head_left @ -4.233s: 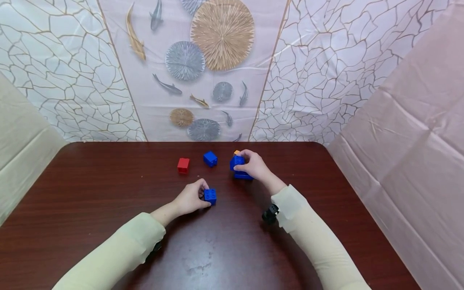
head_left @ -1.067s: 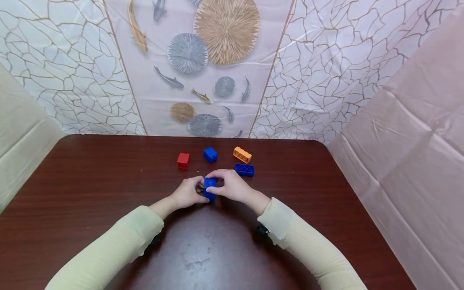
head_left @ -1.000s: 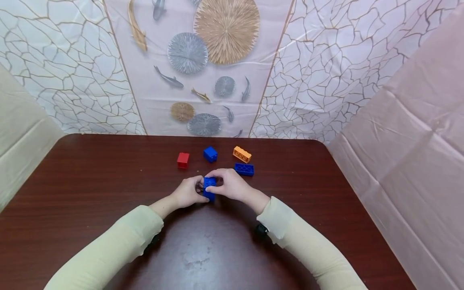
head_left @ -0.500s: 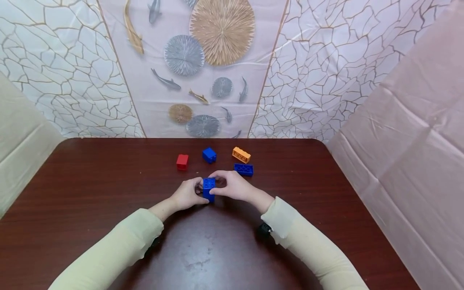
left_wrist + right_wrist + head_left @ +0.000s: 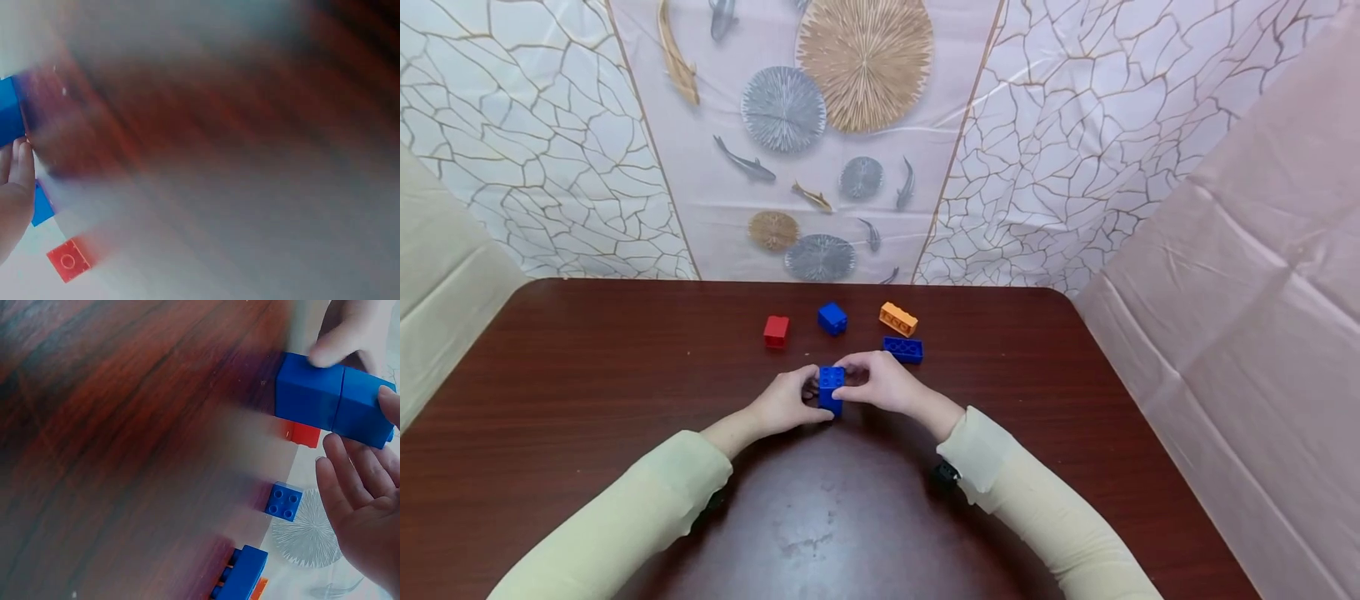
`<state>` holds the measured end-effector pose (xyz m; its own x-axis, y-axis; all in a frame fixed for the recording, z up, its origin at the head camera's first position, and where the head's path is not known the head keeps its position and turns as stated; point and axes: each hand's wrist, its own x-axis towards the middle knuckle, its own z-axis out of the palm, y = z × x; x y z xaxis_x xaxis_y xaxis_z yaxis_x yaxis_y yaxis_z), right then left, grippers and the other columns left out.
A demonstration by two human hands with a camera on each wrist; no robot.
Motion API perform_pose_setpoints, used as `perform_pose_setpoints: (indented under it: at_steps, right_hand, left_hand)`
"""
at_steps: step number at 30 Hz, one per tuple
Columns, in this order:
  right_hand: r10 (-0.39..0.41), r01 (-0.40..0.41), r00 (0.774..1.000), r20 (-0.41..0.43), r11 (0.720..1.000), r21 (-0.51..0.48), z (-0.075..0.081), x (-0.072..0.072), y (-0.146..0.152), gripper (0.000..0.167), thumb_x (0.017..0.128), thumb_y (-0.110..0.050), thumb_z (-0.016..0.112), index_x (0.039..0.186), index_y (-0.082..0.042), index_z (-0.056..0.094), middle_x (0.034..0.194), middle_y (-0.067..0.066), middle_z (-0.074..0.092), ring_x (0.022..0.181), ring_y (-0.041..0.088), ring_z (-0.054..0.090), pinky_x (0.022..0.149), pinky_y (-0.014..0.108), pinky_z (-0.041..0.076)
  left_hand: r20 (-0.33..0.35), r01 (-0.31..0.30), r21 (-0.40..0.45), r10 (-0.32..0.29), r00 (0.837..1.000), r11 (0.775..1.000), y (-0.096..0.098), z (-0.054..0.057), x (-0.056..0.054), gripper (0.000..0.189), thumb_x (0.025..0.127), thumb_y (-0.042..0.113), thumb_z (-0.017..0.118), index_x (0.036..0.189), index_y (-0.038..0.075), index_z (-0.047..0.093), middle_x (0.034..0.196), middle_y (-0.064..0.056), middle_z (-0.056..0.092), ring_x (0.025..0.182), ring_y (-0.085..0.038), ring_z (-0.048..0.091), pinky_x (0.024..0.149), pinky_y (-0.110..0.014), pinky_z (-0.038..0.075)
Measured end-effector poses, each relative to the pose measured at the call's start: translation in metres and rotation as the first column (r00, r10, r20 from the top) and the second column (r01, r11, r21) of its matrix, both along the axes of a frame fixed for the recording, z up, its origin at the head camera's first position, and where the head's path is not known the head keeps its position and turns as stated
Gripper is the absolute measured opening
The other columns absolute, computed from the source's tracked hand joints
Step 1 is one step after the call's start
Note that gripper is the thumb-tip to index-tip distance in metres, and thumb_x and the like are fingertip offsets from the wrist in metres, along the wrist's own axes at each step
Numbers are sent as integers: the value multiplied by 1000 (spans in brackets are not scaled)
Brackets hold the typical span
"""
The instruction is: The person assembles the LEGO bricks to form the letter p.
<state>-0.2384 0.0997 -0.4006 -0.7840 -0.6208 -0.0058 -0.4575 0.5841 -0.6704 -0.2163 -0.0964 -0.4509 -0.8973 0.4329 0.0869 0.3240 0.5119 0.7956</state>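
Note:
Two blue toy bricks stand stacked on the table in front of the person, studs facing up. My left hand (image 5: 782,405) pinches the lower blue brick (image 5: 306,390) from the left, its thumb at the near side. The upper blue brick (image 5: 831,377) sits squarely on it, only a thin seam between them in the right wrist view. My right hand (image 5: 883,383) grips this upper brick between thumb and fingers from the right. In the left wrist view just part of a blue brick (image 5: 9,112) and some fingers show at the left edge.
Farther back on the dark wooden table (image 5: 610,358) lie a red brick (image 5: 777,332), a small blue brick (image 5: 832,319), an orange long brick (image 5: 898,319) and a blue long brick (image 5: 902,349) on its side. A patterned cloth (image 5: 700,200) hangs behind the table.
My right hand has brought a blue brick from the back right onto the brick in my left hand. That upper brick has turned slightly and now lines up with the lower one.

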Motion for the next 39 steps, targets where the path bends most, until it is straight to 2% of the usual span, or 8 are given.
perform_pose_setpoints:
  at_steps: [5, 9, 16, 19, 21, 27, 35, 39]
  right_hand:
    - [-6, 6, 1000, 2, 1000, 11, -3, -2, 0, 34, 81, -23, 74, 110, -7, 66, 102, 6, 70, 91, 14, 64, 85, 27, 53]
    - [3, -3, 999, 39, 1000, 20, -2, -4, 2, 35, 81, -24, 73, 111, -8, 65, 104, 6, 69, 96, 15, 63, 89, 30, 52]
    - [67, -69, 988, 137, 998, 14, 8, -17, 24, 56, 81, -21, 74, 129, -4, 51, 122, 14, 61, 112, 26, 57, 93, 39, 50]
    - [-11, 8, 995, 101, 1000, 25, 9, -28, 39, 59, 81, -17, 73, 132, -2, 48, 127, 18, 57, 115, 31, 53, 95, 45, 48]
    - [-104, 101, 992, 73, 994, 44, 8, -36, 49, 59, 80, -17, 74, 131, -2, 49, 130, 19, 54, 118, 32, 51, 99, 46, 44]
    - [-319, 311, 946, 58, 944, 111, -7, -54, 77, 61, 79, -18, 75, 131, 0, 48, 132, 19, 53, 120, 32, 49, 105, 45, 39]
    - [-365, 354, 930, 31, 917, 185, -22, -59, 87, 57, 80, -20, 74, 127, 0, 51, 127, 21, 55, 112, 32, 53, 100, 46, 43]
    - [-407, 394, 913, 34, 899, 191, -25, -58, 85, 46, 81, -18, 73, 121, -2, 55, 118, 19, 59, 102, 30, 53, 96, 44, 46]
  left_hand:
    - [3, -7, 55, 7, 1000, 998, -4, 5, 2, 30, 79, 17, 75, 100, 6, 58, 97, -9, 69, 90, -18, 65, 83, -34, 54]
    - [5, -9, 55, 8, 1000, 998, -5, 8, 1, 27, 77, 13, 76, 95, 6, 58, 95, -9, 69, 88, -18, 65, 82, -34, 55]
    - [-11, 29, 25, -29, 1000, 999, -7, 8, -2, 30, 76, 15, 78, 92, 7, 54, 94, -9, 68, 85, -17, 65, 79, -31, 56]
    - [-27, 36, 5, -36, 999, 999, -9, 9, -4, 30, 76, 15, 78, 90, 8, 52, 93, -8, 68, 85, -17, 65, 79, -32, 56]
    - [-20, 30, -7, -30, 999, 1000, -11, 10, -4, 30, 75, 15, 78, 90, 10, 52, 93, -7, 68, 85, -16, 64, 79, -31, 56]
    - [-22, 39, -24, -40, 999, 999, -11, 11, -6, 31, 76, 18, 78, 90, 10, 52, 94, -7, 67, 85, -15, 63, 80, -31, 55]
    - [-12, 43, -12, -43, 999, 999, -11, 11, -6, 31, 76, 17, 78, 90, 9, 51, 94, -8, 67, 85, -16, 63, 79, -31, 56]
    - [-21, 48, -4, -48, 999, 999, -11, 11, -5, 32, 75, 17, 78, 90, 8, 51, 94, -9, 67, 84, -16, 63, 78, -30, 56]
